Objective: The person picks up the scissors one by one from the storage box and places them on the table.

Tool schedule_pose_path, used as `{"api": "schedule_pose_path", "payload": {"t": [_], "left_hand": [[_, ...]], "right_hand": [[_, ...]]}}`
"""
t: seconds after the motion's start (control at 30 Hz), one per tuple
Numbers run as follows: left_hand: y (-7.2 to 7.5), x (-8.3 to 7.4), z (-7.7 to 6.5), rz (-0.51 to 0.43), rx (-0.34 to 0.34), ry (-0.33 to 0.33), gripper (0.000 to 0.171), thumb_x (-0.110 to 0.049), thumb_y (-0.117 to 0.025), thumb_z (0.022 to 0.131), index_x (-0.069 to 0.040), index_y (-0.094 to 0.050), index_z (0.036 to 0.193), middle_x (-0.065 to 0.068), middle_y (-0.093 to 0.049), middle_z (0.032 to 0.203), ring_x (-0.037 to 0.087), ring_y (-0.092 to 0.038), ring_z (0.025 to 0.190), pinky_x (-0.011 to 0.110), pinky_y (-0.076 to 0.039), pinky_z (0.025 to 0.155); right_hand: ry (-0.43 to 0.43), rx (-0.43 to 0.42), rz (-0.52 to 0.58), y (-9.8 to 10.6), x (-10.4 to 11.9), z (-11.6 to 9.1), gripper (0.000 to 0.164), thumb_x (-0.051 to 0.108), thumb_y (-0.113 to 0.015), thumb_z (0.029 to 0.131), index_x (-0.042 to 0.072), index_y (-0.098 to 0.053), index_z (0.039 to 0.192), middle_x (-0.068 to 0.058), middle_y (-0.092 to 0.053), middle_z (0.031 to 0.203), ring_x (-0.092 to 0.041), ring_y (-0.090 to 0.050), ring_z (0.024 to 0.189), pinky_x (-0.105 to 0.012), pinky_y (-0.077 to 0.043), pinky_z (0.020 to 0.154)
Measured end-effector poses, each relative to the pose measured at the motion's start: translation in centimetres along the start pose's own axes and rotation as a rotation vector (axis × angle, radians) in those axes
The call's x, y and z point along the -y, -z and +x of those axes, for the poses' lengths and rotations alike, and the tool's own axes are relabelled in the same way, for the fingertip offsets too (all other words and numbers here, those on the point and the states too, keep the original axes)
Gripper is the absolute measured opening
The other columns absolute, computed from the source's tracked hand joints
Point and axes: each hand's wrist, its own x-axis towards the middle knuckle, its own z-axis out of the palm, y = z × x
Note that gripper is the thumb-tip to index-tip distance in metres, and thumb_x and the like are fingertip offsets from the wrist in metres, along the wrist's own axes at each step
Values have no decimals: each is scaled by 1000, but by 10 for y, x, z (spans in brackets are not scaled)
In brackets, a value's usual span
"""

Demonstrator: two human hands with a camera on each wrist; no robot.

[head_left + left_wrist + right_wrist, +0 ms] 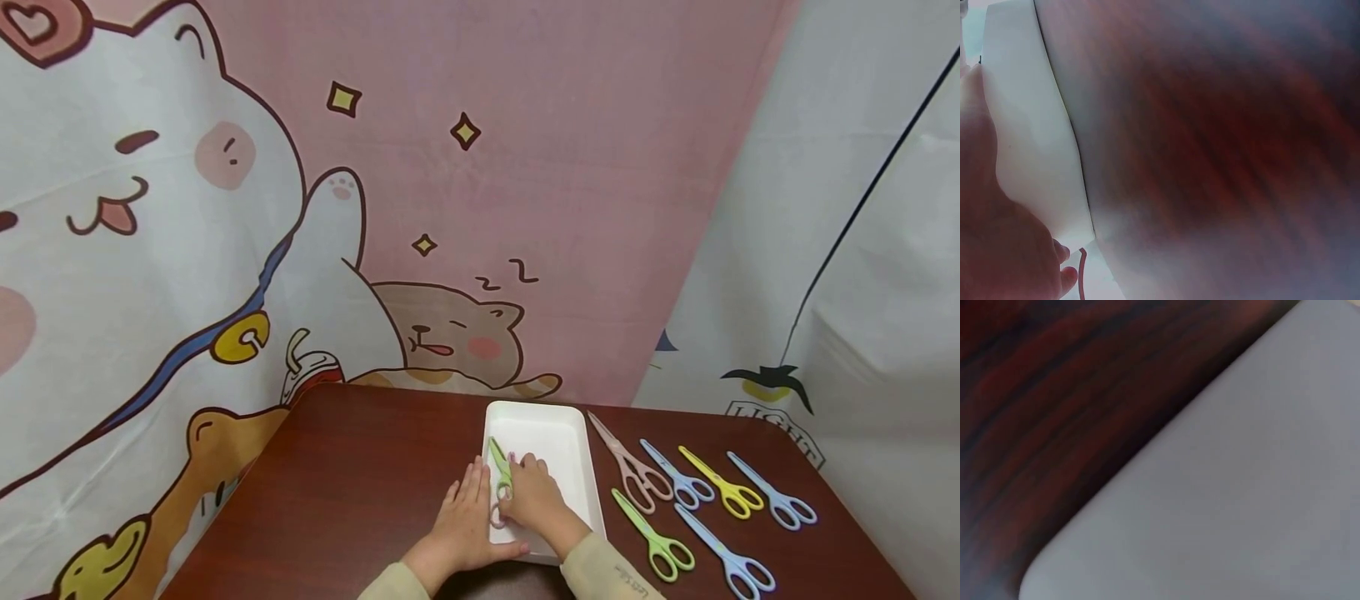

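Observation:
A white tray (564,450) lies on the dark red-brown table. In its left part are light green scissors (497,454), their tip pointing away. Beside their handles a pale pink scissors loop (495,517) shows; the rest of that pair is mostly covered. My right hand (536,497) reaches into the tray with curled fingers and holds the pink scissors at the handles, though its fingertips are partly hidden. My left hand (471,521) rests on the tray's near left edge, fingers straight and thumb out to the right. The left wrist view shows that hand (997,200) against the tray's wall (1041,137).
Right of the tray lie pink scissors (628,461), yellow scissors (718,479), green scissors (648,533) and several blue scissors (768,492). Behind the table (375,467) hangs a printed cloth (585,208) with cartoon animals.

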Motion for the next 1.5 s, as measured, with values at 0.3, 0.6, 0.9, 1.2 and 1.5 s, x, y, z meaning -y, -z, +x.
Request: {"api": "schedule_pose_path", "payload": {"t": [0.3,0.6,0.9,1.2,1.5], "left_hand": [[-2,1,1,20,-23,-12,130,-93,-38,63,4,-20,148,21,-14,157,31,-20,144,51,-28,110],[-1,0,1,24,-24,-7,128,-90,-44,64,4,-21,148,21,-15,156,31,-21,144,50,-28,110],[-3,-1,0,28,-31,4,129,-91,-44,63,3,-22,148,20,-16,157,30,-22,144,50,-28,111],[-4,0,1,35,-50,-5,130,-92,-42,62,4,-22,147,22,-17,156,32,-23,143,49,-29,110],[-3,0,1,46,-52,-8,130,-92,-41,62,4,-22,147,22,-18,156,32,-23,143,50,-29,110]], "right_hand": [[-79,-13,16,5,3,4,76,29,-78,62,-7,-56,126,-20,-51,102,-30,-44,90,-42,-47,71],[-142,7,63,7,2,6,57,27,-79,69,-4,-64,115,-20,-50,92,-31,-46,81,-44,-45,69],[-134,-24,114,10,-11,5,40,17,-77,73,-3,-63,105,-21,-51,99,-32,-47,85,-46,-46,71],[-96,-118,133,15,-22,-2,56,19,-80,71,-1,-60,119,-20,-53,107,-33,-49,93,-46,-47,77],[-35,-199,136,23,-35,-5,55,21,-78,74,1,-60,122,-19,-55,110,-35,-52,98,-48,-48,81]]}}
